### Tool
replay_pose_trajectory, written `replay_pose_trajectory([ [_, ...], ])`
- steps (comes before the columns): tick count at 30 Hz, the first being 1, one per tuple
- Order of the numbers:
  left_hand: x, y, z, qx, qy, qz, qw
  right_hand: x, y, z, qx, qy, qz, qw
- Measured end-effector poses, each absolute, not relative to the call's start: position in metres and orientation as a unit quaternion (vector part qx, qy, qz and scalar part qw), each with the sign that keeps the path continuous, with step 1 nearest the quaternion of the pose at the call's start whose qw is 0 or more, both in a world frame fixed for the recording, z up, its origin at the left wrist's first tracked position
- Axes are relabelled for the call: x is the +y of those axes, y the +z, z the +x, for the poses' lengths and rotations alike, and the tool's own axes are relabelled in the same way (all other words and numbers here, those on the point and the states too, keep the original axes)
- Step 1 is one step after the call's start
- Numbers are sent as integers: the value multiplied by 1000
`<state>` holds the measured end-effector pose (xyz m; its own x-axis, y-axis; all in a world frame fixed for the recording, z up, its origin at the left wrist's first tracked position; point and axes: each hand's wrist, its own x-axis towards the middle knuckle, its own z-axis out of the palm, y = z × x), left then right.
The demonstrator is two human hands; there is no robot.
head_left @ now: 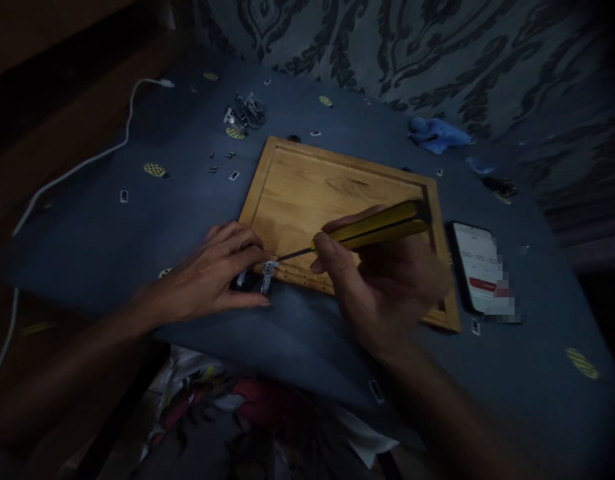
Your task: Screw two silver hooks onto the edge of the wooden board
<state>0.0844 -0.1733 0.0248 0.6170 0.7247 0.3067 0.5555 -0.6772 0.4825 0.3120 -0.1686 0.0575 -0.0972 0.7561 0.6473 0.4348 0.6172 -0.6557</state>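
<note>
My right hand is closed round a yellow-handled screwdriver, whose thin dark shaft points left to a small metal bracket at the near-left corner of a wooden board. My left hand rests on the blue cloth beside that corner, its fingers curled over and pinching the metal bracket and a small dark piece under them. The board lies flat on the blue cloth, and a row of small holes shows along its near edge.
A phone with a lit screen lies right of the board. Loose metal parts and small screws sit at the back left. A white cable runs along the left. A crumpled blue cloth lies at the back right.
</note>
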Motion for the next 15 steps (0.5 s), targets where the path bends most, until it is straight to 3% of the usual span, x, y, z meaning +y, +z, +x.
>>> replay_pose_trajectory([
  [5, -173, 24, 85, 356, 246, 888, 157, -164, 57, 314, -776, 130, -387, 481],
  [15, -174, 24, 83, 357, 240, 889, 155, -164, 54, 311, -776, 135, -368, 494],
])
